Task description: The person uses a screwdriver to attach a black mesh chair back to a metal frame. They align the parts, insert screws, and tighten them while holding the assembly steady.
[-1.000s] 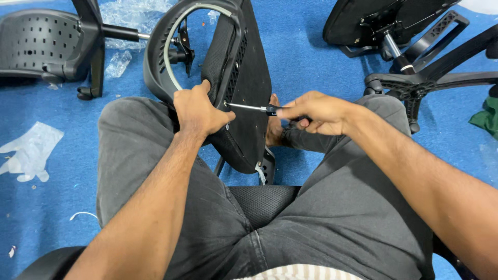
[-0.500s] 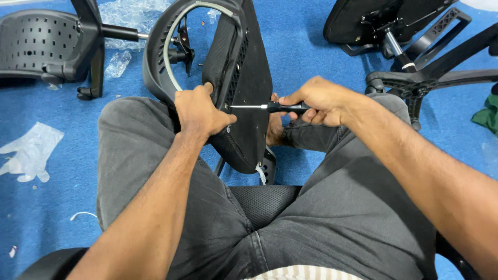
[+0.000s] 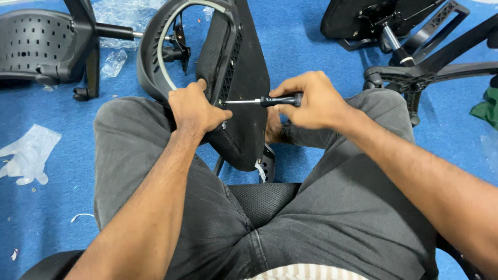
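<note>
While left hand (image 3: 194,110) grips seat part (image 3: 244,78) (black): right hand (image 3: 311,101), screwdriver (image 3: 270,100).

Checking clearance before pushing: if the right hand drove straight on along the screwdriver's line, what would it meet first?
The right hand points left along the black-handled screwdriver. Its tip already sits at the black plastic chair-back frame, so that comes first; the left hand grips just beyond, though depth is unclear.

left hand (image 3: 196,110) grips chair backrest (image 3: 244,78) | right hand (image 3: 311,101) holds screwdriver (image 3: 270,100), tip at backrest
</note>
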